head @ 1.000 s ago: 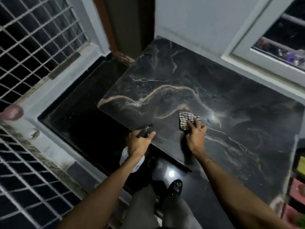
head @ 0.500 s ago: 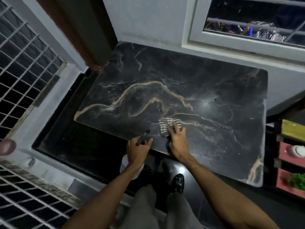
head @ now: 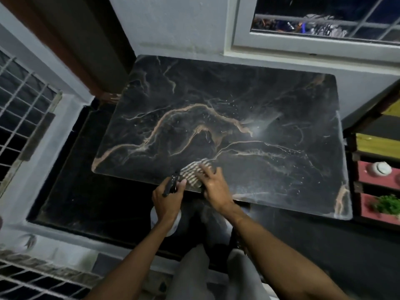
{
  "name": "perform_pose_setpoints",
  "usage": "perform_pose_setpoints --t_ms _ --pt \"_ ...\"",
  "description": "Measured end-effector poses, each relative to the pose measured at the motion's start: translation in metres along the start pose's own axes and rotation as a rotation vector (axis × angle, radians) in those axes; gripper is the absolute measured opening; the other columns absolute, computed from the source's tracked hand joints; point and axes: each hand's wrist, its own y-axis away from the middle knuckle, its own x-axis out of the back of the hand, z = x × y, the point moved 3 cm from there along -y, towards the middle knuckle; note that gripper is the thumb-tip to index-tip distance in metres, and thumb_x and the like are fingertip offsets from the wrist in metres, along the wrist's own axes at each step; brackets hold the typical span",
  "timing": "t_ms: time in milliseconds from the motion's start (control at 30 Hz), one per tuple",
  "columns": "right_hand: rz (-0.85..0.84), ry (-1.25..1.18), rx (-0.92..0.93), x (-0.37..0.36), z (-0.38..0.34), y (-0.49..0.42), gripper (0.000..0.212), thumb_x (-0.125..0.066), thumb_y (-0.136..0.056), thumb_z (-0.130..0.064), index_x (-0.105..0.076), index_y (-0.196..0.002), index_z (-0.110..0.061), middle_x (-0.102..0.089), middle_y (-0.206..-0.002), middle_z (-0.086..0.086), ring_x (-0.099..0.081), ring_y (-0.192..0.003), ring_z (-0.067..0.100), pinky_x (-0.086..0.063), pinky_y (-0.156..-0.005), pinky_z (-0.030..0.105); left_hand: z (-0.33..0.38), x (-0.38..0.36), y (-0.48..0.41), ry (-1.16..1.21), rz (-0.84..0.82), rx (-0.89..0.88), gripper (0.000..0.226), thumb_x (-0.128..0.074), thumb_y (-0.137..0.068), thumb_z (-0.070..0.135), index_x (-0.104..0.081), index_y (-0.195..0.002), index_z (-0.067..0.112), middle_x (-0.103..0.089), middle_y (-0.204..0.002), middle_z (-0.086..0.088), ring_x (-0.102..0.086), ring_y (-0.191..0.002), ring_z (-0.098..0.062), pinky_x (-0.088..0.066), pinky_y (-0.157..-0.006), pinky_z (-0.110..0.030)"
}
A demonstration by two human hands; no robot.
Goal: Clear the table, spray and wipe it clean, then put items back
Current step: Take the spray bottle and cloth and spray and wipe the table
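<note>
A black marble table [head: 249, 100] with tan veins fills the middle of the head view, dotted with small wet specks. My right hand [head: 213, 187] presses a striped cloth [head: 192, 171] flat on the table near its front edge. My left hand [head: 167, 199] sits just left of it, below the edge, gripping a spray bottle [head: 171, 184]. The bottle's black trigger head sticks out above my fingers, and its white body shows beneath my wrist.
A white wall and a barred window [head: 324, 24] stand behind the table. A metal grille [head: 23, 109] lines the left side. At the right, a coloured shelf [head: 377, 169] holds a white round object [head: 381, 168] and a green plant [head: 388, 204]. My legs stand on dark floor.
My right hand has dragged the cloth left along the front edge until it lies beside the bottle. The view has swung right, showing the whole table and the shelf.
</note>
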Motion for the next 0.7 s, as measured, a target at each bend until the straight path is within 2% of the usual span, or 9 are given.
perform_pose_setpoints --t_ms 100,133,233,267,300,367,467,600,700 --pt "0.226 -0.053 -0.458 0.014 0.028 0.012 0.072 -0.052 -0.069 0.013 -0.057 -0.135 -0.014 -0.037 -0.156 0.008 -0.038 -0.101 0.032 -0.049 -0.087 0.039 -0.004 0.002 -0.008 0.057 -0.084 0.000 0.022 -0.080 -0.083 0.037 -0.074 -0.075 0.018 -0.074 -0.072 0.006 -0.070 -0.073 -0.013 -0.054 -0.071 -0.033" --pt "0.214 -0.054 -0.461 0.014 0.019 0.010 0.073 -0.053 -0.070 0.013 -0.054 -0.137 -0.015 -0.035 -0.156 0.009 -0.038 -0.101 0.032 -0.050 -0.086 0.040 -0.004 0.000 -0.009 0.058 -0.110 -0.025 0.026 -0.080 -0.082 0.039 -0.072 -0.071 0.017 -0.072 -0.067 0.005 -0.069 -0.068 -0.013 -0.054 -0.067 -0.035" --pt "0.027 0.008 -0.060 -0.001 -0.017 0.026 0.068 -0.055 -0.078 0.000 -0.048 -0.143 -0.021 -0.031 -0.160 0.004 -0.040 -0.097 0.029 -0.047 -0.083 0.038 -0.001 -0.006 -0.002 0.059 -0.170 -0.116 0.032 -0.083 -0.081 0.035 -0.066 -0.065 0.014 -0.067 -0.061 0.002 -0.065 -0.061 -0.016 -0.051 -0.059 -0.035" --pt "-0.006 0.018 -0.012 0.000 -0.013 0.042 0.065 -0.051 -0.080 -0.006 -0.049 -0.143 -0.022 -0.031 -0.160 0.002 -0.040 -0.096 0.027 -0.044 -0.085 0.036 0.001 -0.012 0.003 0.077 -0.201 -0.112 0.031 -0.085 -0.080 0.033 -0.066 -0.065 0.014 -0.067 -0.062 0.002 -0.065 -0.061 -0.016 -0.052 -0.060 -0.033" --pt "0.008 0.009 -0.060 0.006 0.001 0.058 0.065 -0.048 -0.078 -0.009 -0.050 -0.143 -0.021 -0.032 -0.160 0.002 -0.039 -0.099 0.025 -0.040 -0.088 0.033 0.004 -0.017 0.008 0.104 -0.236 -0.094 0.032 -0.086 -0.079 0.031 -0.063 -0.063 0.016 -0.066 -0.060 0.004 -0.065 -0.061 -0.015 -0.051 -0.061 -0.030" --pt "0.177 -0.017 -0.397 0.028 0.053 0.097 0.071 -0.050 -0.073 0.004 -0.055 -0.140 -0.020 -0.035 -0.158 0.003 -0.037 -0.108 0.025 -0.041 -0.095 0.033 0.016 -0.034 0.025 0.105 -0.301 -0.077 0.042 -0.088 -0.077 0.031 -0.053 -0.056 0.021 -0.059 -0.055 0.007 -0.060 -0.056 -0.017 -0.045 -0.060 -0.026" --pt "0.354 -0.052 -0.857 0.062 0.111 0.139 0.069 -0.050 -0.073 0.016 -0.059 -0.135 -0.011 -0.039 -0.154 0.010 -0.036 -0.109 0.034 -0.047 -0.095 0.043 0.032 -0.059 0.048 0.056 -0.375 -0.104 0.049 -0.087 -0.075 0.037 -0.047 -0.053 0.021 -0.049 -0.049 0.008 -0.050 -0.051 -0.015 -0.036 -0.058 -0.024" --pt "0.257 -0.003 -0.820 0.083 0.129 0.152 0.071 -0.045 -0.073 0.016 -0.057 -0.138 -0.010 -0.037 -0.155 0.010 -0.035 -0.116 0.036 -0.040 -0.096 0.038 0.046 -0.084 0.075 0.031 -0.482 -0.060 0.052 -0.086 -0.071 0.049 -0.049 -0.056 0.016 -0.056 -0.053 0.003 -0.058 -0.056 -0.020 -0.043 -0.057 -0.029" --pt "0.322 -0.040 -0.896 0.090 0.146 0.152 0.064 -0.046 -0.076 0.013 -0.060 -0.134 -0.009 -0.039 -0.153 0.011 -0.036 -0.114 0.035 -0.036 -0.089 0.033 0.062 -0.093 0.076 0.067 -0.461 -0.051 0.048 -0.084 -0.076 0.045 -0.054 -0.055 0.013 -0.065 -0.058 -0.007 -0.065 -0.064 -0.032 -0.049 -0.063 -0.035"
